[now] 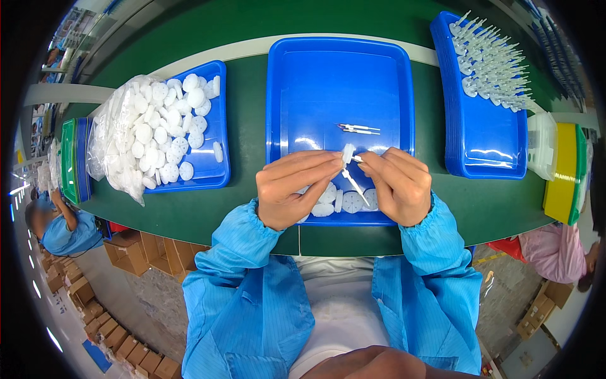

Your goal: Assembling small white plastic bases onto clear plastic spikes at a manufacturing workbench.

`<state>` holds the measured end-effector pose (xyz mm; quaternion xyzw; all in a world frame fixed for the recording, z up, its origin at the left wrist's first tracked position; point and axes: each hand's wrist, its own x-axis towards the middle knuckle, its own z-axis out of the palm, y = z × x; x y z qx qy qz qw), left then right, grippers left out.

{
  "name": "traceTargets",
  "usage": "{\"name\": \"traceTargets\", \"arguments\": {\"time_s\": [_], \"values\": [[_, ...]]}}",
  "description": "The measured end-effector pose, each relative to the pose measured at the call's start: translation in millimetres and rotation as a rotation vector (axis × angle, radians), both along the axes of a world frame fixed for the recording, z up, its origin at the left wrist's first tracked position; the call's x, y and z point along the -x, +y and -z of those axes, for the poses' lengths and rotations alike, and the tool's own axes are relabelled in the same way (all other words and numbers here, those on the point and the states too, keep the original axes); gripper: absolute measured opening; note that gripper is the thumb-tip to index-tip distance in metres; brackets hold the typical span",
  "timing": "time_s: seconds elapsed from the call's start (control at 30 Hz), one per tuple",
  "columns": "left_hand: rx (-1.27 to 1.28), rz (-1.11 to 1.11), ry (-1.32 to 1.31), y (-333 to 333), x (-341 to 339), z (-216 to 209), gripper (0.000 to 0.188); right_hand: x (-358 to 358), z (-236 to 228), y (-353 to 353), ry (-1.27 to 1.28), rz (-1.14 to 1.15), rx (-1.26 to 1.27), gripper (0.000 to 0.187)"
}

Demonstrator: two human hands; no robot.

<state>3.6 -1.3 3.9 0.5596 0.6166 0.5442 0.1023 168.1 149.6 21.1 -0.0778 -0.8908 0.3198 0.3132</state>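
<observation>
Above the near part of a blue tray [341,69], my left hand [293,186] pinches a small white plastic disc [348,153], seen nearly edge-on. A thin white rod [356,187] slants down from just below the disc, between my hands; whether it is joined to the disc I cannot tell. My right hand [401,183] is closed, thumb and finger pinching the end of a small white stick-like piece [358,158] beside the disc. Two or so thin white rods [360,129] lie farther back in the tray. Several white perforated discs [352,201] lie at its near edge, partly behind my hands.
At left, a blue tray [218,126] bears a clear bag [120,136] and many loose white discs [180,145]. At right, stacked blue trays [492,142] hold rows of upright white rod pieces [489,60]. A yellow-green box [564,174] stands beyond. Other people sit on both sides.
</observation>
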Motion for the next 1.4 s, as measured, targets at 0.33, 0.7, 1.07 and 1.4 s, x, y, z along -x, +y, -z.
{"name": "traceTargets", "arguments": {"time_s": [0.33,0.7,1.07,1.4], "values": [[-0.001,0.084,-0.371,-3.8,1.8,6.7,0.039,-0.6,2.4,-3.8,0.054,-0.024,0.047,0.026],[0.079,0.055,-0.118,1.1,-0.7,-9.3,0.045,-0.6,6.2,-5.9,0.044,0.021,-0.081,0.026],[0.121,-0.194,-0.279,0.9,4.1,-2.5,0.022,16.3,23.7,14.7,-0.023,0.109,-0.023,0.018],[0.145,-0.164,-0.764,-0.2,5.9,-4.8,0.032,19.4,35.2,14.4,-0.333,0.15,-0.169,0.014]]}}
